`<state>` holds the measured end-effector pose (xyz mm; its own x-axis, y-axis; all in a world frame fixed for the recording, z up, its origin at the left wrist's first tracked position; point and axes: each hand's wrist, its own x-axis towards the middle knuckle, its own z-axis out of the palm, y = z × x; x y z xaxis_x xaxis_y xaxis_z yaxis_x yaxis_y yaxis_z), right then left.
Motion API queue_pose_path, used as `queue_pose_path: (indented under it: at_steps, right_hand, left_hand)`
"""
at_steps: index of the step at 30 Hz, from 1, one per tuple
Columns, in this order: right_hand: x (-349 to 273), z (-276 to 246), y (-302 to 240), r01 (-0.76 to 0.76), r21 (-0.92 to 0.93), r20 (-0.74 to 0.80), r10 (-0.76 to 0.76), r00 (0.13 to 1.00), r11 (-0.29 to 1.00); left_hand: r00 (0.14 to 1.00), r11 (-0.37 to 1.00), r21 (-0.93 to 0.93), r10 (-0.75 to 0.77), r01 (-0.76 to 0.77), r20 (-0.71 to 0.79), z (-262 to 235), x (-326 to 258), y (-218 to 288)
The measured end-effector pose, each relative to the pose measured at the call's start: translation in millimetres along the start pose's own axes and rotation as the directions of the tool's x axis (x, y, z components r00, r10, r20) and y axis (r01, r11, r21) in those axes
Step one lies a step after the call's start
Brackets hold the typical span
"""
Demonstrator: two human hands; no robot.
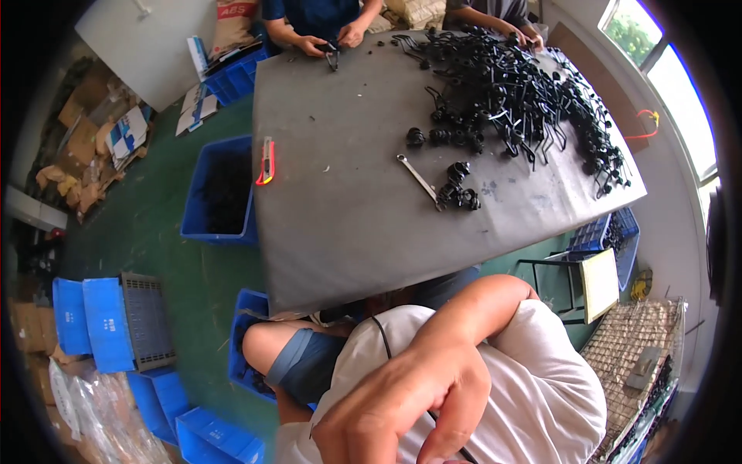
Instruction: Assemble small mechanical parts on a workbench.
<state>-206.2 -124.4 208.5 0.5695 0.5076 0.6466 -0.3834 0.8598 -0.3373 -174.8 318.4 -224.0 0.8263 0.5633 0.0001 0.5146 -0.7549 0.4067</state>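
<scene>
My right hand is raised close in front of me at the lower middle, with the forearm bent back from the pale sleeve at the right. Its fingers curl down past the lower edge, so their tips and anything between them are hidden. It is apart from the table. My left hand does not show. On the grey-covered table lie a combination wrench, a red box cutter and a small group of black ring-like parts. Farther back spreads a large heap of black bent rods with round ends.
Across the table, one person's hands hold a black part; another person's hands are at the heap. Blue crates stand left of the table. A stool is at the right. Cartons pile up far left.
</scene>
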Motion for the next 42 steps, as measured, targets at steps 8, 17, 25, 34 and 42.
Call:
queue_pose_path:
  at_steps: [8,17,25,34,42]
  right_hand:
    - [-72,-89,-67,-0.353,-0.76,-0.488,-0.122,0.864,0.546]
    - [-266,-183,-276,-0.988,0.051,0.158,-0.975,0.154,-0.148]
    - [-269,-201,-342,-0.881,-0.348,-0.515,-0.851,-0.105,0.32]
    - [-228,-191,-249,-0.861,-0.435,-0.42,-0.905,-0.064,0.263]
    - [-270,-131,-276,-0.461,-0.723,-0.594,-0.804,0.034,0.515]
  left_hand:
    - [0.986,0.99,0.01,0.143,-0.143,-0.088,-18,98,-77]
    - [0.894,0.683,-0.579,0.371,-0.445,-0.25,-101,114,189]
    - [0.308,0.261,-0.364,0.948,-0.894,-0.077,-50,-14,404]
    - [0.045,0.073,-0.237,0.992,-0.969,0.121,-12,-60,429]
    - [0.068,0.076,-0.188,0.997,-0.979,0.047,-8,-61,418]
